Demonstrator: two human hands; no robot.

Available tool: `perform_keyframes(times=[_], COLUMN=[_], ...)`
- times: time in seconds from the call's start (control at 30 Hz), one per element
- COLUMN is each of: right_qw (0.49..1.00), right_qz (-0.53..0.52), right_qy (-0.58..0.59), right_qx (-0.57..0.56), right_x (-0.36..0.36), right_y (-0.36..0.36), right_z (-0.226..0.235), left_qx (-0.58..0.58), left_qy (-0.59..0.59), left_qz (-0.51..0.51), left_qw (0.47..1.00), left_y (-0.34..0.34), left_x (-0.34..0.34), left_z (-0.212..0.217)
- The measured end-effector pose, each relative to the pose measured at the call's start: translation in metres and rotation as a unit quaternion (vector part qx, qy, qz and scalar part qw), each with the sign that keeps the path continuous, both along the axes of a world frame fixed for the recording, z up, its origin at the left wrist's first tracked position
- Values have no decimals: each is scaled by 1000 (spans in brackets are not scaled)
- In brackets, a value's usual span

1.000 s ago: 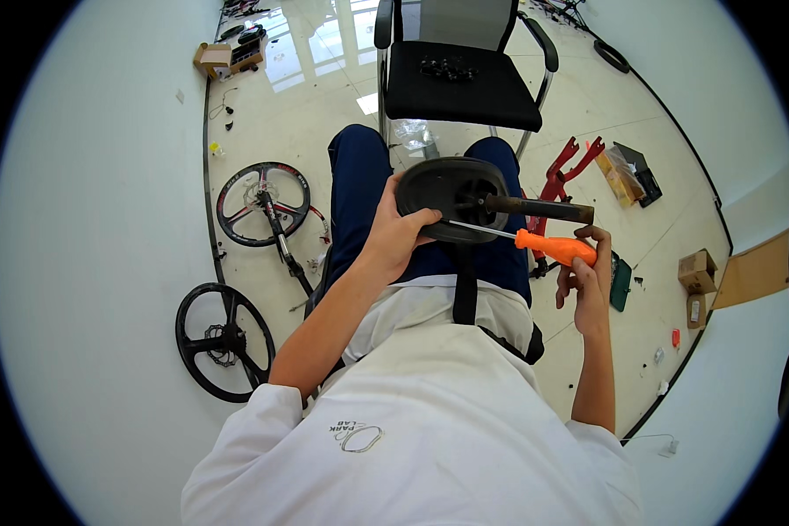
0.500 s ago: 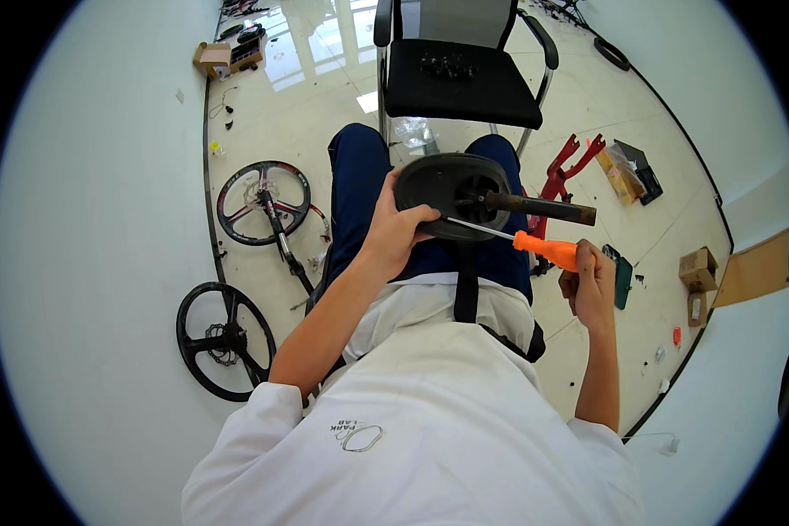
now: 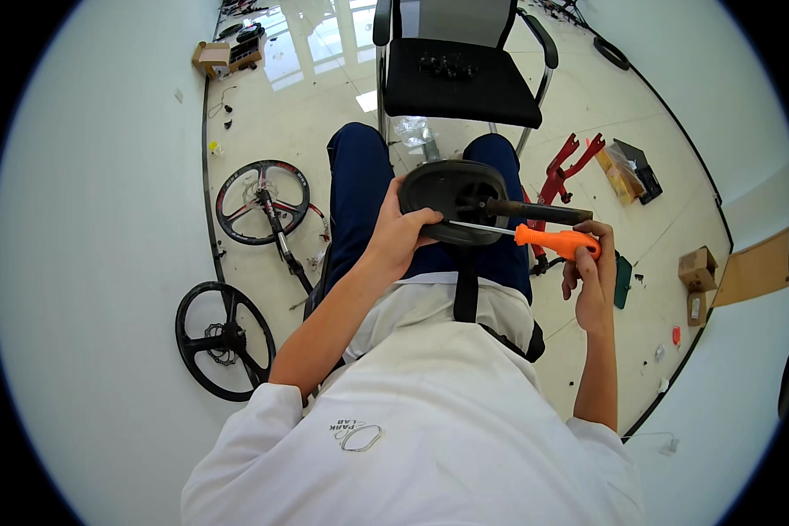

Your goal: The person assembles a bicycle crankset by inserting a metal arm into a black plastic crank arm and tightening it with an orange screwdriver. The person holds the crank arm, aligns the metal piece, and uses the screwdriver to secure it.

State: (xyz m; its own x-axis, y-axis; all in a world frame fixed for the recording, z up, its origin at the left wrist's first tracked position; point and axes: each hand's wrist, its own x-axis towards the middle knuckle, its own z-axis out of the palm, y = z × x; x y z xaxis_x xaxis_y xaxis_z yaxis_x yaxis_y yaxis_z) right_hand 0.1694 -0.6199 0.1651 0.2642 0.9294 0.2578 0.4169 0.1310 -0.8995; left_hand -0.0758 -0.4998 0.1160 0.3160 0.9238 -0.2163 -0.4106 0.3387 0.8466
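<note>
Working, by the look of it, the slim metal shaft of an orange-handled screwdriver (image 3: 557, 239) against the near edge of a black oval bicycle saddle (image 3: 430, 186). Pinching that edge with the left hand (image 3: 394, 232), thumb on the upturned underside, fingers mostly hidden beneath. Closing thumb and fingers of the right hand (image 3: 593, 289) loosely around the butt of the handle. Probably calling next for firm support on the left and a controlled push or turn on the right, clear of the left thumb. Cannot tell any real bite of the tip, close beside that thumb.

Pointing the screwdriver left and slightly away from the body, with its long axis nearly crosswise. Holding the saddle above dark blue trousers (image 3: 357, 167), likewise crosswise, with a brown-and-dark metal tube (image 3: 548, 211) jutting rightward, nearly parallel to the shaft.

Showing farther out a black three-spoke wheel (image 3: 230, 337) at left, a red forked metal part (image 3: 556, 180) at right, and beyond the knees a black office chair (image 3: 412, 95) bearing small dark parts (image 3: 447, 67).
</note>
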Motion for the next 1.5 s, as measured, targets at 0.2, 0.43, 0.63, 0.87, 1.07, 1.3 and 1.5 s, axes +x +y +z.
perform_keyframes(times=[0.2, 0.43, 0.63, 0.87, 1.07, 1.3, 1.5], right_qw=[998, 995, 997, 995, 994, 991, 989], right_qz=[28, 44, -22, 9, 31, 37, -32], right_qy=[56, 90, 59, 70, 2, 23, 25], right_qx=[-23, 28, -36, 72, -102, -125, -139], right_x=[2, 3, 8, 1, 17, 25, 18], right_y=[0, -1, 2, -4, -12, -29, -45], right_z=[3, 0, -4, -5, -18, -19, -21], left_qx=[0, -27, -5, -8, -91, -123, -94], left_qy=[-6, -31, -24, -24, -47, -85, -108], left_qz=[1, -10, 1, -18, -61, -94, -107], left_qw=[1000, 999, 1000, 1000, 993, 984, 984], left_y=[0, 2, -5, -4, 1, -9, -15], left_x=[1, -2, 1, 3, 9, 17, 20], left_z=[1, 4, 5, -2, -41, -62, -65])
